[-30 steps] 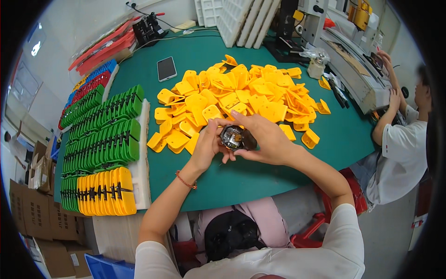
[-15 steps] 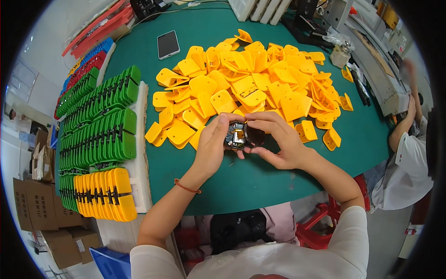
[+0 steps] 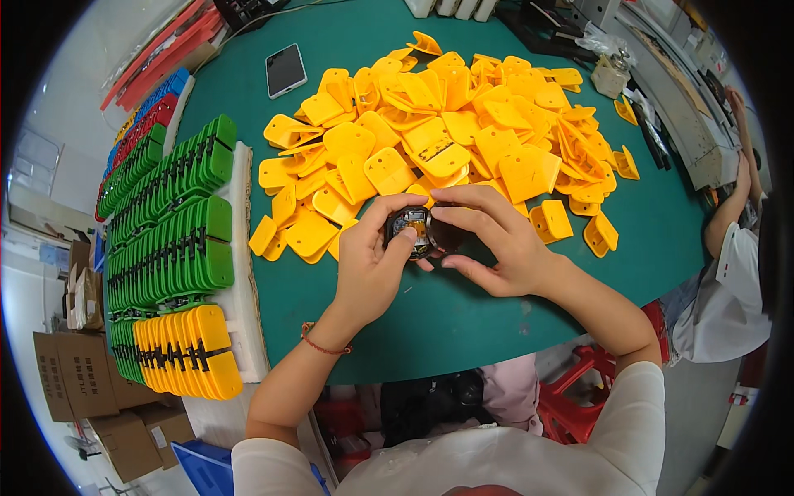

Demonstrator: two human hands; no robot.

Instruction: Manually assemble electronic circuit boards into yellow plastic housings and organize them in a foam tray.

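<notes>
Above the near side of the green table, both hands hold a small round black electronic device (image 3: 420,221) whose casing is opened, showing a circuit board. My left hand (image 3: 370,266) grips its left side, with the thumb pressed on the inner parts and the index finger along the top rim. My right hand (image 3: 517,248) curls around a dark round cover (image 3: 447,235) at the device's right side, fingers over the top and thumb below. Whether cover and casing are joined is hidden. Just beyond the hands lies a big heap of yellow plastic pieces (image 3: 389,171).
At the left, green clip pieces (image 3: 169,269) and yellow ones (image 3: 186,351) stand in rows on a white foam board (image 3: 244,285). A phone (image 3: 286,70) lies at the far left. A glass bottle (image 3: 611,76) stands at the far right, near another person's arm (image 3: 732,198).
My left thumb has come down from the upper rim onto the device's inner parts. The view has shifted slightly; both hands still hold the device and cover.
</notes>
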